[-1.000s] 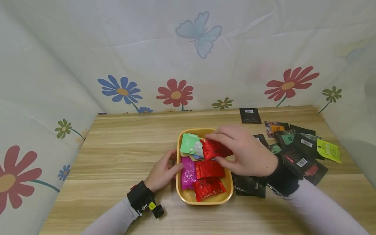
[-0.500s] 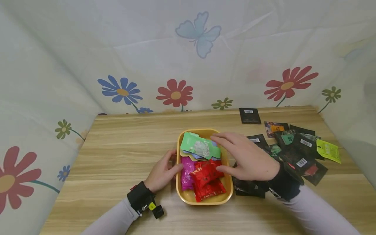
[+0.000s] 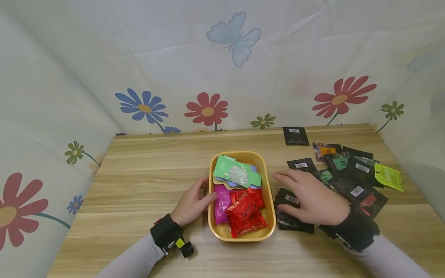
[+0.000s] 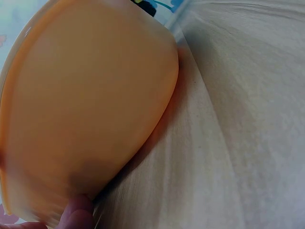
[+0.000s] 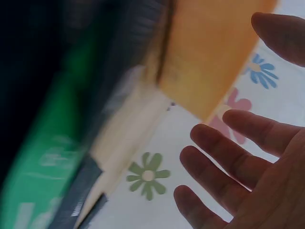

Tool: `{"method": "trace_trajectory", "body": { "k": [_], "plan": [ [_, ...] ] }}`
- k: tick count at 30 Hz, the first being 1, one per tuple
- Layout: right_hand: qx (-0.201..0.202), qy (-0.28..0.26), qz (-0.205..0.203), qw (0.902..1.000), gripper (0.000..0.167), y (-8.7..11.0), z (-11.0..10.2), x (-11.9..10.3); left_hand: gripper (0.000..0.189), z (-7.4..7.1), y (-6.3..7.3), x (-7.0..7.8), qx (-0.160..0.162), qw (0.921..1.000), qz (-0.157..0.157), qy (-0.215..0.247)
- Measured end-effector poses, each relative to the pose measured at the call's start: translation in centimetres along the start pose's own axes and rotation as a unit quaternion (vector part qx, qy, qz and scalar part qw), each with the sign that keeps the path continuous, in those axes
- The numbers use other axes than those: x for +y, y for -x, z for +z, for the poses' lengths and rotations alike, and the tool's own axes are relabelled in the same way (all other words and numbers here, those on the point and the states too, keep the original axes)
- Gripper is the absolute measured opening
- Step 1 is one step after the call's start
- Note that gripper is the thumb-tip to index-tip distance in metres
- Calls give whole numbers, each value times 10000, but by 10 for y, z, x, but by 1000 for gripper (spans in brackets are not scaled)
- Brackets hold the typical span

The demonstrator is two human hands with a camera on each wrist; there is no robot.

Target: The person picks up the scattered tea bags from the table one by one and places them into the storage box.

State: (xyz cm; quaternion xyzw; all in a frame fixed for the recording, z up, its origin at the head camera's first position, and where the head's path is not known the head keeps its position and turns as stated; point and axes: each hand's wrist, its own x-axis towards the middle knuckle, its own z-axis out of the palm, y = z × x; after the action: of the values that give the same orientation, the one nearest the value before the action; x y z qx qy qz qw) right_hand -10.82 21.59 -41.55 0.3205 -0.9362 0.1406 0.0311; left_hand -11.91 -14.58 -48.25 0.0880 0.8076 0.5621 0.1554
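Observation:
A yellow plastic bin (image 3: 267, 216) stands mid-table, holding red foil packets (image 3: 245, 210), a purple packet (image 3: 221, 204) and overlapping green cards or sachets (image 3: 237, 172). At its left side my left hand (image 3: 192, 202) holds the wall, thumb over the rim and fingers outside. In the left wrist view, fingertips (image 4: 78, 212) meet the bin's outer wall (image 4: 95, 86). My right hand (image 3: 311, 199) hovers right of the bin with nothing in it, fingers spread in the right wrist view. Black sachets (image 3: 291, 198) lie beneath and partly hidden by it.
More black sachets (image 3: 351, 185) are heaped on the right of the wooden table (image 3: 149, 158), with a lime-green sachet (image 3: 388, 177) at the heap's edge. One black sachet (image 3: 295, 136) lies apart near the back. A flower-printed curtain (image 3: 167, 69) surrounds the table.
My right hand let go of a red foil packet, which now lies on the other red ones, then moved right, out of the bin. The left hand has stayed put.

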Motion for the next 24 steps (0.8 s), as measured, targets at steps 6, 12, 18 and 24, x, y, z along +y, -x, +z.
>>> {"method": "trace_trajectory", "body": {
  "k": [6,12,18,24],
  "plan": [
    [-372,260,449,9980,86,20,14,2,59,0,1,2,8,10000,-1,7],
    [-658,458,783,9937,90,34,19,3,58,1,1,2,30,10000,-24,26],
    [-563,496,810,9939,87,42,18,4,58,1,0,1,56,10000,-12,26],
    [-443,487,639,9958,85,45,16,9,59,1,1,1,92,10000,-18,-14]
  ]
}}
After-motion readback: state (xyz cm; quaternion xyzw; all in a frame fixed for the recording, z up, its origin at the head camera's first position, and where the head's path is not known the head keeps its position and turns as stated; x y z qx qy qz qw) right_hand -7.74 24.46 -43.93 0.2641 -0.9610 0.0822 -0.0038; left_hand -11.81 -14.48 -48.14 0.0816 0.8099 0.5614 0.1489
